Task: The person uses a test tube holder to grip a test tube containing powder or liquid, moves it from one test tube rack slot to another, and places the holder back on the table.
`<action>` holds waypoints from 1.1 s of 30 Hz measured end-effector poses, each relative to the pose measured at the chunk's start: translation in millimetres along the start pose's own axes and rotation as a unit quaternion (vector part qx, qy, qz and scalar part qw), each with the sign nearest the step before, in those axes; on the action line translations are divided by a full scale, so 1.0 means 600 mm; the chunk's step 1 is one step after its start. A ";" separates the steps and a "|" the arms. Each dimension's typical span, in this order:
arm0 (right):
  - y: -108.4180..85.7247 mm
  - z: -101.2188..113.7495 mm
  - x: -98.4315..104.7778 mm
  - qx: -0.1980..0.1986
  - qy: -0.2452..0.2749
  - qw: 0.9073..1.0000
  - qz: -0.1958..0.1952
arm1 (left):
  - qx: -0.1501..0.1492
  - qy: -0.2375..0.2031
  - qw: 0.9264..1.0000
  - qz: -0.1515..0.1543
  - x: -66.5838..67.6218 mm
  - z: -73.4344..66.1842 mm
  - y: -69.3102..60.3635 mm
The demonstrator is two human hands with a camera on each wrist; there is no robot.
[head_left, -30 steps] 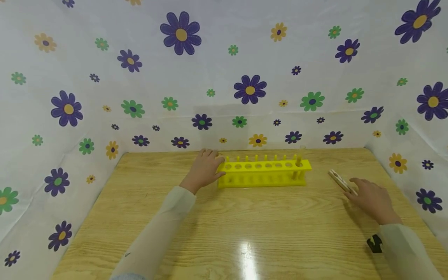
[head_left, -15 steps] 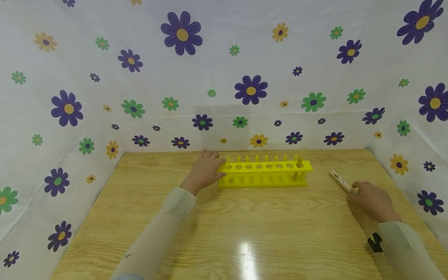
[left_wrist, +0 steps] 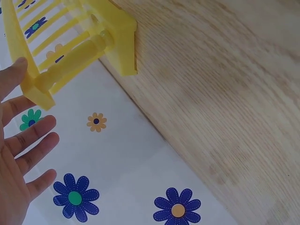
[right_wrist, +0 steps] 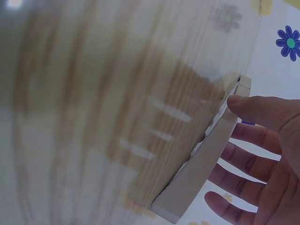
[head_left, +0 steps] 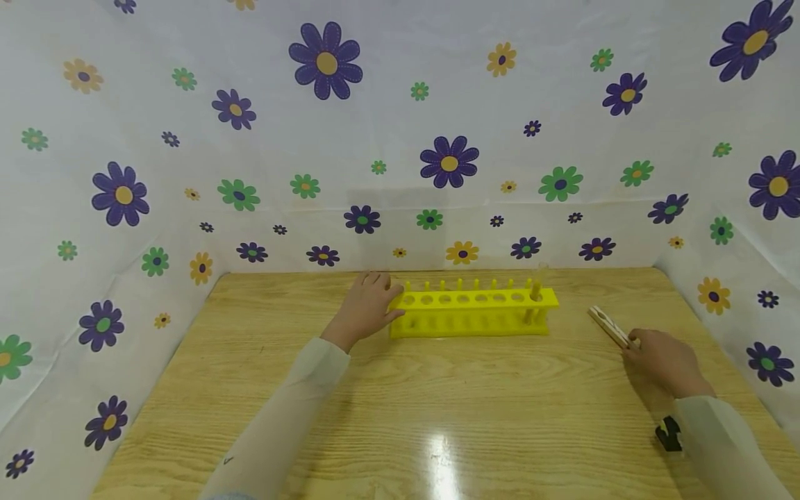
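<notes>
— When viewed from the head camera, how to log the left hand [head_left: 362, 309]?

— Log as stretched forward, pinching the closest end of the yellow rack [head_left: 475, 306] between thumb [left_wrist: 11, 77] and forefinger. Seen from the left wrist, with the other fingers [left_wrist: 40, 152] spread apart, off the plastic.

— And for the right hand [head_left: 667, 361]?

— Note as reaching forward, narrowed around the nearer end of a wooden clamp [head_left: 606, 323]: gripped with thumb in front and fingers behind, per right wrist view. Pointing forward-left from there, toward the rack yet apart from it. Cannot tell whether resting on the tabletop [head_left: 350, 444] or just above.

— Place the rack, then.

— Directly right of the left hand, standing upright; well left of the right hand. Holding one test tube [head_left: 536, 290] in the hole nearest the right hand.

— Now compare with one second ago.

— At left, found no clear change: same pinch, same spot on the rack. At right, changed from holding the forefinger raised to pressing it down on the clamp, closing the gap against the thumb. For the clamp itself, hardly any shift seen.
</notes>
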State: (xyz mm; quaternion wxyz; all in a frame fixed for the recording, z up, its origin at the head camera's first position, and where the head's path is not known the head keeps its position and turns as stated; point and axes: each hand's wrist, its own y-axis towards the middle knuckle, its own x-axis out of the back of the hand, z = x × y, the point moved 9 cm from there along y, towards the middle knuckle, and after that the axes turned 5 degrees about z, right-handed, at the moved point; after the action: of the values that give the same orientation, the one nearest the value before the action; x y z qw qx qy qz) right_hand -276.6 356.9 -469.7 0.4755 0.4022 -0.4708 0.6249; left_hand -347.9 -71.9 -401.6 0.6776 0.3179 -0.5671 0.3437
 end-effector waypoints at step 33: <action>-0.002 -0.002 -0.005 0.003 0.001 1.000 0.002 | -0.048 0.023 0.999 -0.003 -0.002 -0.011 0.003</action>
State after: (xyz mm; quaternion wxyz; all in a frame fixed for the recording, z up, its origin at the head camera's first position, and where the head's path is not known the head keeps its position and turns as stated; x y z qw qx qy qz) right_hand -274.9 357.9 -472.4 0.4738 0.4021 -0.4696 0.6272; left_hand -346.1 -65.5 -403.5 0.7057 0.2786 -0.5665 0.3217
